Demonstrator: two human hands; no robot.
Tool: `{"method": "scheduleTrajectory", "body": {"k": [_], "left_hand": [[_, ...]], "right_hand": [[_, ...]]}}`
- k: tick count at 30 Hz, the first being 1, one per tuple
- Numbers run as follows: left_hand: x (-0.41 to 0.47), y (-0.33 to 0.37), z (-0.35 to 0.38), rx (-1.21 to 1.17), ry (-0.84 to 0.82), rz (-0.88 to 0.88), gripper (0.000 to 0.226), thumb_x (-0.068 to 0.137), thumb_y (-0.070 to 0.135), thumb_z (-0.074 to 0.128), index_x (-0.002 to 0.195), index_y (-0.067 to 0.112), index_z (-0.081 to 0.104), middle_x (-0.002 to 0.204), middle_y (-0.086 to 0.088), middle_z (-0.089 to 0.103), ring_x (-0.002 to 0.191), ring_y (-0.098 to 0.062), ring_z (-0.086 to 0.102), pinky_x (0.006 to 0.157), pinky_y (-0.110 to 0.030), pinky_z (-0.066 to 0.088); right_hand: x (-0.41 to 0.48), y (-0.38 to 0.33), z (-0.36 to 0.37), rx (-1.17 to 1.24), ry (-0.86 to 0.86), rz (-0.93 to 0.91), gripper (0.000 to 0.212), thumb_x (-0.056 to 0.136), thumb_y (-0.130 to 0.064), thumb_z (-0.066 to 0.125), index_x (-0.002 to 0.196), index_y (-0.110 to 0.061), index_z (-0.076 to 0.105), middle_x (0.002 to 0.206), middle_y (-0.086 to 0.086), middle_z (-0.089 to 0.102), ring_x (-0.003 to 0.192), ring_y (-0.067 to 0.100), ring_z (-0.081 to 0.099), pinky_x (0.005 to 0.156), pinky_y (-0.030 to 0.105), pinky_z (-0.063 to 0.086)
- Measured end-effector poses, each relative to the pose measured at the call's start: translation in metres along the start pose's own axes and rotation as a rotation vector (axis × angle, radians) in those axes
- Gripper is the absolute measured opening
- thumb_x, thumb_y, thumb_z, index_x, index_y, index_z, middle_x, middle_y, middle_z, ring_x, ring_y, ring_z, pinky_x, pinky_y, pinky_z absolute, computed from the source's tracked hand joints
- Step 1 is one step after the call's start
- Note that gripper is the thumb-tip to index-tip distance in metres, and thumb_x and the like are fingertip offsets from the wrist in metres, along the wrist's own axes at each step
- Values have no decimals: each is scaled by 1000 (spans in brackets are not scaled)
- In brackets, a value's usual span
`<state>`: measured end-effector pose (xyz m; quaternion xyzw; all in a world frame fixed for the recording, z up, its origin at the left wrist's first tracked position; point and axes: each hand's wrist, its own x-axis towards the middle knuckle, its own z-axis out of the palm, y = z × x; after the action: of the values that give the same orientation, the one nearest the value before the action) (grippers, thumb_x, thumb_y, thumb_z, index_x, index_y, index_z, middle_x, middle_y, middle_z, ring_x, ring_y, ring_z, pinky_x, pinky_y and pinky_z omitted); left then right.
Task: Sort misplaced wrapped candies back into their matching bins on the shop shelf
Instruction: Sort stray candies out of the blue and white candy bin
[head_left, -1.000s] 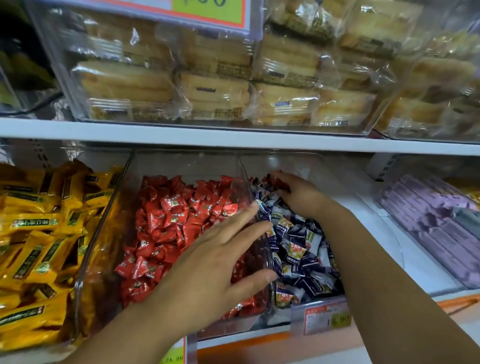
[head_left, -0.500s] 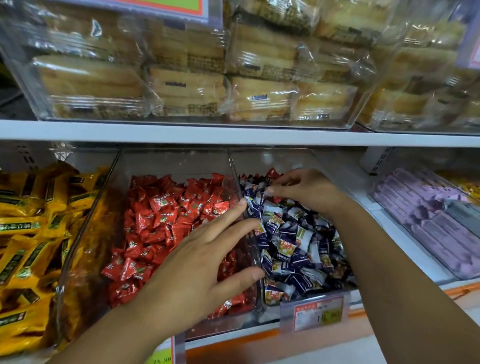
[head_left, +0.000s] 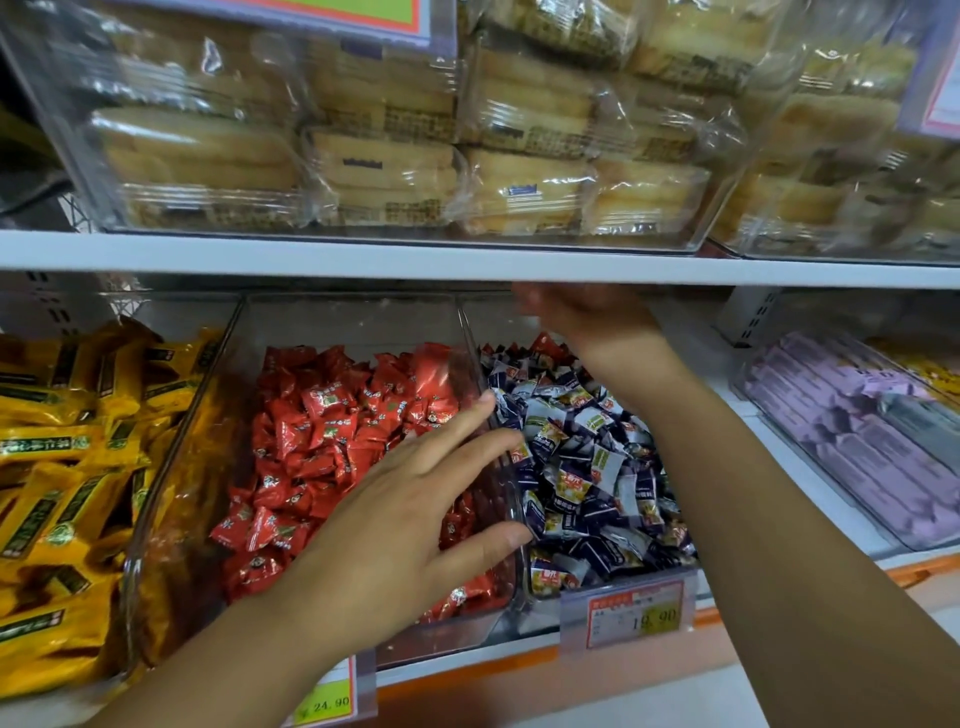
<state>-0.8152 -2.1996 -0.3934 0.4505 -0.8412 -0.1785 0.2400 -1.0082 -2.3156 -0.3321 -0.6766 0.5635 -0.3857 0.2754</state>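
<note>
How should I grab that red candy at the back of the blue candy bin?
Pinch the red candy by its raised upper edge, coming from the front with the right hand. It sits atop the blue candies, tipped up, with the shelf close overhead.

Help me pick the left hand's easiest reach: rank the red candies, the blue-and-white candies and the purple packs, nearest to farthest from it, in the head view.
1. The red candies: directly under the left hand.
2. The blue-and-white candies: just right of it, past the clear divider.
3. The purple packs: farthest, at the far right of the shelf.
</note>
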Motion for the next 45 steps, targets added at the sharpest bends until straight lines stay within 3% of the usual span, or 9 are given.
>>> {"method": "scheduleTrajectory", "body": {"k": [2, 7, 13, 16, 25, 29, 34, 41, 45], "left_hand": [[1, 1, -1, 3, -12, 6, 67, 79, 76, 32, 140, 63, 7, 145, 45, -19, 138, 16, -4, 113, -19, 4], [2, 2, -3, 17, -24, -2, 68, 79, 75, 33, 142, 60, 12, 145, 45, -20, 130, 25, -16, 102, -6, -9], [2, 2, -2, 16, -39, -13, 67, 78, 79, 30, 140, 62, 12, 143, 46, -21, 118, 33, -24, 98, -3, -15], [2, 5, -3, 27, -49, -22, 63, 79, 76, 32, 137, 65, 9, 140, 48, -26, 113, 35, -27, 95, -1, -18], [3, 2, -1, 12, -18, -5, 65, 81, 74, 35, 141, 59, 16, 146, 45, -18, 127, 28, -18, 103, -7, -14], [3, 0, -1, 11, -7, -15, 66, 81, 73, 37, 142, 57, 17, 147, 44, -16, 129, 26, -16, 106, -10, -12], [4, 0, -1, 27, -4, -11, 67, 81, 74, 36, 143, 57, 17, 147, 43, -15, 127, 28, -16, 107, -12, -11], [3, 7, -4, 63, -16, -13, 70, 79, 76, 32, 143, 57, 12, 146, 42, -18, 119, 31, -25, 100, -7, -17], [2, 6, -4, 61, -16, -13, 70, 80, 75, 31, 144, 57, 10, 147, 41, -19, 119, 31, -25, 107, -13, -14]], "right_hand": [[8, 21, -6, -236, 36, 69, 29, 100, -30, 48, 126, -27, 61, 121, -4, 65, 104, 18, 63, 86, 32, 51], [24, 65, -6, -294, -25, 142, 40, 102, -16, 45, 141, -22, 44, 143, 1, 49, 124, 18, 51, 91, 18, 39], [46, 74, 16, -501, -144, 223, 33, 101, -30, 43, 132, -18, 46, 126, 12, 57, 102, 27, 59, 86, 35, 49], [48, 77, 20, -604, -194, 244, 37, 98, -36, 47, 131, -20, 49, 128, 12, 57, 116, 31, 53, 97, 42, 46], [41, 75, 13, -466, -175, 164, 22, 92, -15, 58, 114, -20, 59, 113, 3, 63, 106, 22, 59, 85, 30, 48], [29, 68, 7, -324, -77, 130, 16, 86, -21, 67, 100, -24, 60, 90, -3, 62, 81, 17, 59, 60, 21, 44], [9, 56, -8, -348, -144, 109, 22, 91, -27, 65, 110, -18, 69, 105, -2, 67, 81, 8, 59, 62, 10, 41], [-13, 43, -21, -478, -193, 119, 22, 93, -14, 62, 114, -16, 69, 114, 0, 65, 86, 8, 55, 65, 12, 40], [-20, 46, -21, -375, 26, 121, 21, 92, -5, 59, 102, -19, 69, 101, 1, 67, 75, 10, 58, 50, 7, 38]]}}
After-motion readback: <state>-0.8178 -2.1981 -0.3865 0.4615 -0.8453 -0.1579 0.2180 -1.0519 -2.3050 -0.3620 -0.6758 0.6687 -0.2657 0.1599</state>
